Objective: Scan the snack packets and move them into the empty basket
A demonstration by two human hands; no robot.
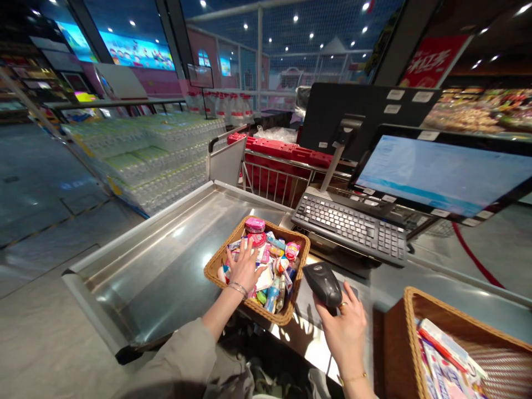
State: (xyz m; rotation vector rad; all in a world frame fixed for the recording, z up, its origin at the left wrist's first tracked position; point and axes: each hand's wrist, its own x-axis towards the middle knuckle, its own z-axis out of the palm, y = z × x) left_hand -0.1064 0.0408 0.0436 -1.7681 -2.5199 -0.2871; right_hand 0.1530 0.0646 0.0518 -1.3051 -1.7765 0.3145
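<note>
My left hand [244,267] reaches into a woven basket [300,266] full of small colourful packets, its fingers spread over the pile. Whether the fingertips touch any packet is unclear. Close to that hand lie a pink oval case [255,224] and a pink round-topped item [292,250]. In my right hand [346,327] is a black barcode scanner [323,282], its head pointing toward the basket. The palm hides the lower part of the scanner.
A keyboard [353,224] and a lit monitor [440,174] stand behind the scanner. At the lower right is a second woven basket [409,332] holding several packets. The metal counter [166,266] has a raised rim at left. A cart [274,174] stands beyond.
</note>
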